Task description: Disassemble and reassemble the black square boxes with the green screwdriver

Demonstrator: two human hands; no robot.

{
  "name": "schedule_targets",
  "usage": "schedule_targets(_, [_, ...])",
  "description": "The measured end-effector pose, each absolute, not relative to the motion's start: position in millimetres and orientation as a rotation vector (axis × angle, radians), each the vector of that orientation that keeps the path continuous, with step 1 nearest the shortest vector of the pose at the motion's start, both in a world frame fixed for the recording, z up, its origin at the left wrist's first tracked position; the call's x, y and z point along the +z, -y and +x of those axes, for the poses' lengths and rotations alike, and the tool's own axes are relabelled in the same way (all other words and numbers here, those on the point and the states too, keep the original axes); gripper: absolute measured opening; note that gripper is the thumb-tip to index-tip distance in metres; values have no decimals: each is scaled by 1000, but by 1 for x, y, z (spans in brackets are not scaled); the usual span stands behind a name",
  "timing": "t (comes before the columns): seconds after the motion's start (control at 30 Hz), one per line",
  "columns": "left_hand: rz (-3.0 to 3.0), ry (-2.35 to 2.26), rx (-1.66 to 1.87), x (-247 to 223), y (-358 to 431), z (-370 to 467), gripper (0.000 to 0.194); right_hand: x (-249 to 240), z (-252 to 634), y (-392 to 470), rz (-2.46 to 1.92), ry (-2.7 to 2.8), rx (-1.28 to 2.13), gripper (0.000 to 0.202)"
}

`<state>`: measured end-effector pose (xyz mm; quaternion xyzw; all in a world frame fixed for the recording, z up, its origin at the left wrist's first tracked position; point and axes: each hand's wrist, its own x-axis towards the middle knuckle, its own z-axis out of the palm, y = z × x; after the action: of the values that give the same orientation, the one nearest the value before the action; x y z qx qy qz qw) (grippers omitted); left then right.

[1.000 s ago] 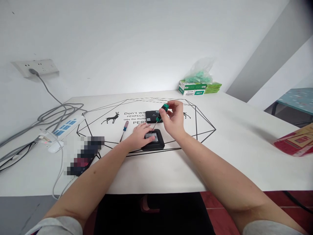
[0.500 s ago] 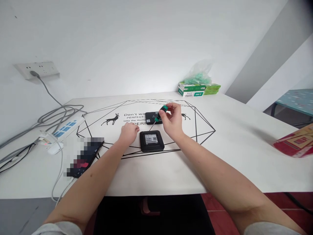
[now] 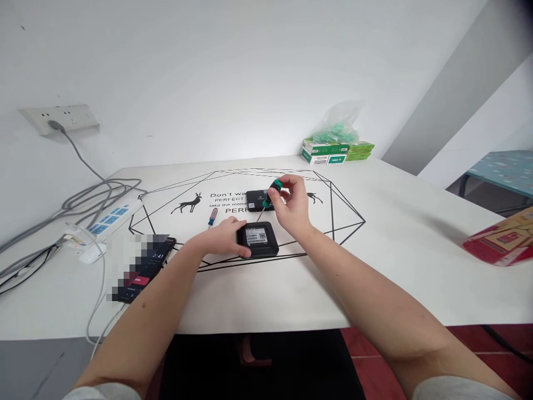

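Below frame centre, the labelled black device (image 3: 259, 240) is held at its left edge by the left hand (image 3: 225, 237); above, a green-and-black screwdriver (image 3: 267, 201) (tilted) is gripped by the right hand (image 3: 293, 206).

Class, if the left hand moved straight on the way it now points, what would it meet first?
Probably the labelled black box: the left hand seems to be touching its left edge, though exact contact is unclear.

Left hand (image 3: 225, 238) low — right hand (image 3: 295, 208) higher, curled.
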<state>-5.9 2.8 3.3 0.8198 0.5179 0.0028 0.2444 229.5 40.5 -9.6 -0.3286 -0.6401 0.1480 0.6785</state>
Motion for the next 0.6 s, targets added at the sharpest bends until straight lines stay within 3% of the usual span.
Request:
schedule_targets(0.1, [2219, -1399, -114, 7, 3, -6, 133, -9, 228, -39, -741, 1453, 325, 27])
schedule_targets(0.4, [2423, -1218, 48, -17, 6, 20, 125, -7, 227, -32, -699, 1553, 241, 21])
schedule_targets(0.6, [2509, -1190, -26, -22, 6, 21, 138, -4, 226, -29, -661, 1642, 203, 18])
